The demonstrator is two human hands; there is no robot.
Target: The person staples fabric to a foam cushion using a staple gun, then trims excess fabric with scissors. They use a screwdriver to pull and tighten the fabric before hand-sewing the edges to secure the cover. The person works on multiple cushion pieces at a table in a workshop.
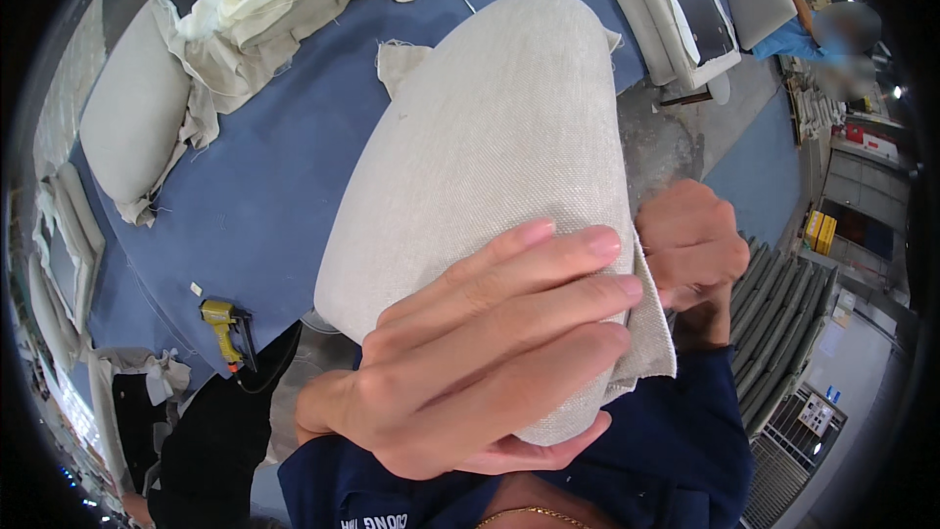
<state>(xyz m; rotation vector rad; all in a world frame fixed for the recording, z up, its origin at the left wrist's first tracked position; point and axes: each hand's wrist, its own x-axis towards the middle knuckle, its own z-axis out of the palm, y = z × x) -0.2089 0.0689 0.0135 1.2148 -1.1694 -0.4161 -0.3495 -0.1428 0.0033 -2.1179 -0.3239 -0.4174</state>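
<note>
A beige fabric-covered padded cushion [509,127], rounded at its far end, stands tilted in front of me. My left hand [490,353] lies across its near part, fingers over the top and thumb around the lower edge, gripping it. Along the cushion's right side hangs a loose fabric flap [653,338]. My right hand [693,240] is a closed fist right beside that flap, slightly blurred; what its fingers hold is hidden. A scrap of the cover's fabric [401,67] sticks out past the cushion's left side.
A yellow-and-black staple gun [230,331] with a hose lies on the blue table [264,176] at left. Upholstered pieces [137,108] with loose cloth lie far left, another [676,15] far right. A co-worker [793,24] handles a panel beyond. Grey-green rolls [783,323] are stacked at right.
</note>
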